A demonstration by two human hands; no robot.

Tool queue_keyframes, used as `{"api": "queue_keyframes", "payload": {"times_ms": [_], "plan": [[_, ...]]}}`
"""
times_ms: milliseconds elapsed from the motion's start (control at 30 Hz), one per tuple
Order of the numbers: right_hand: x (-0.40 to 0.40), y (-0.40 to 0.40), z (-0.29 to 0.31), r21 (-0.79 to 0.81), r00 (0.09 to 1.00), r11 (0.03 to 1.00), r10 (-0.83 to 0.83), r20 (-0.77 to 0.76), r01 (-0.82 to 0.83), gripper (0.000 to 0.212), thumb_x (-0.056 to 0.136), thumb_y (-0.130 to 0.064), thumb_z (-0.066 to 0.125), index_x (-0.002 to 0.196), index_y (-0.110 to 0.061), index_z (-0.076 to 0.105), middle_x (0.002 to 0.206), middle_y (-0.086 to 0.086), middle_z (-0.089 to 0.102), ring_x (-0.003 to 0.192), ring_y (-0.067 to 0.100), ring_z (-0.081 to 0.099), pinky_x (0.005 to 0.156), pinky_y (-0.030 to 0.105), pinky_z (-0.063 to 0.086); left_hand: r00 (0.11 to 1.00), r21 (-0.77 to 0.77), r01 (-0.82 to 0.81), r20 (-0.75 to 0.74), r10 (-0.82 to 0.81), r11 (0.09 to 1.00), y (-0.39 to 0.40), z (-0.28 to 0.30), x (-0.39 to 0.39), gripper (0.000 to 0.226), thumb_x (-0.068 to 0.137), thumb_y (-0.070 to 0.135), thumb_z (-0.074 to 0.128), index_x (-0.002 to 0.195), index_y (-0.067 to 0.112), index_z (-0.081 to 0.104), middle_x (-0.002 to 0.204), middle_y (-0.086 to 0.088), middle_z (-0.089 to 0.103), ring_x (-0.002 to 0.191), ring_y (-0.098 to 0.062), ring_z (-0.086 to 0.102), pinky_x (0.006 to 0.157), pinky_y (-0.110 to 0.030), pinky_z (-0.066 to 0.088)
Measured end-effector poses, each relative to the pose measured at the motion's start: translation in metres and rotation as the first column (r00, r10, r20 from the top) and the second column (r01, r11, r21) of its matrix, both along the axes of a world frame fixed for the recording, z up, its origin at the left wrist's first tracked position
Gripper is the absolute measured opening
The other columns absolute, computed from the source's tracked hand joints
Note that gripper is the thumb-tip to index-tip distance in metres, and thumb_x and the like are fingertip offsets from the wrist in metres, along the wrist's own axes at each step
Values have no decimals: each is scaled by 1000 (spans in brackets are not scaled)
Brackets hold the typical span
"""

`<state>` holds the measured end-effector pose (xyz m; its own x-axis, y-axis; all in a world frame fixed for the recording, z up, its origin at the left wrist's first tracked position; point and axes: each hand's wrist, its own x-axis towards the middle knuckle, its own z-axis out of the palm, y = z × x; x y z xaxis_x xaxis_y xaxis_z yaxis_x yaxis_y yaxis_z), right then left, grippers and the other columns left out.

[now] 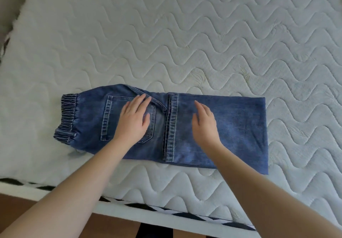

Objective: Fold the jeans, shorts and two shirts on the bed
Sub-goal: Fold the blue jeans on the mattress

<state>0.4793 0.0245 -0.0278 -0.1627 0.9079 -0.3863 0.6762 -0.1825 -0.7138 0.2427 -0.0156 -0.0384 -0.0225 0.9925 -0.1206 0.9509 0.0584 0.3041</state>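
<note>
Blue jeans [238, 126] lie folded lengthwise and doubled over on the white quilted mattress [185, 34], with the elastic waistband at the left and the leg hems lying across the middle. My left hand [134, 122] rests flat, fingers straight, on the back pocket. My right hand [204, 125] lies flat with straight fingers on the folded leg part, just right of the hems. Shorts and shirts are not in view.
The mattress near edge with a black-and-white border [148, 207] runs across the bottom, with brown floor [18, 206] below it. The mattress left edge meets a wall at the top left. Bare mattress stretches behind and to the right of the jeans.
</note>
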Motion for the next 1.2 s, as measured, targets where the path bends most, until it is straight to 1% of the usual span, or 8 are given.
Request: {"api": "queue_keyframes", "payload": {"times_ms": [167,400,600,700,833,900,1100,1200], "plan": [[-50,3,1,-320,910,922,-310,-274,217,43,102,-26,37,144,-34,43,140,-13,50,107,5,55,96,32,47,989,-39,-148,-35,147,988,-31,5,-77,55,98,21,52,150,10,37,156,-11,35,145,-29,31,117,-50,28],[-62,15,-10,-553,681,751,-618,-394,361,31,104,-25,42,128,-18,59,128,-1,63,115,12,59,101,29,45,878,30,-472,-70,473,881,-62,3,-148,58,97,22,56,151,12,37,155,-18,34,143,-38,30,114,-53,25],[-66,25,-3,-574,585,719,-676,-447,392,41,107,-30,31,129,-5,56,123,9,64,109,17,62,88,27,50,442,-275,-796,343,829,539,-75,1,-194,68,90,40,68,143,8,39,129,-17,58,116,-32,57,90,-30,39],[-74,29,-4,-594,602,712,-674,-428,375,46,108,-33,27,131,-4,54,130,9,59,116,20,56,102,31,43,363,-433,-759,339,868,486,-73,-5,-212,62,83,49,72,129,9,57,119,-11,67,102,-25,64,91,-33,46],[-77,30,-5,-625,606,698,-677,-417,350,48,108,-35,26,135,-4,51,136,10,55,123,21,52,110,34,38,124,-685,-550,499,858,478,-62,11,-223,37,80,32,78,111,15,67,109,-18,72,94,-33,70,90,-52,54],[-75,31,-3,-637,615,700,-666,-422,322,50,108,-37,26,138,-5,49,141,10,53,131,21,48,111,34,36,153,-693,-453,559,815,561,-57,31,-220,37,81,23,76,115,19,64,109,-13,73,93,-33,71,82,-48,57],[-71,36,4,-680,641,698,-632,-435,226,57,107,-43,19,144,-6,43,151,10,43,141,22,37,118,37,27,486,-580,-185,648,587,793,-43,114,-166,36,83,10,75,113,25,62,103,8,75,93,-11,71,77,-31,53],[-67,40,6,-700,640,687,-630,-440,195,60,106,-46,18,145,-5,42,151,11,42,141,22,36,119,39,26,660,-516,-7,641,392,857,-31,158,-125,42,69,27,78,108,26,63,101,13,74,92,-3,69,80,-22,50]]}}
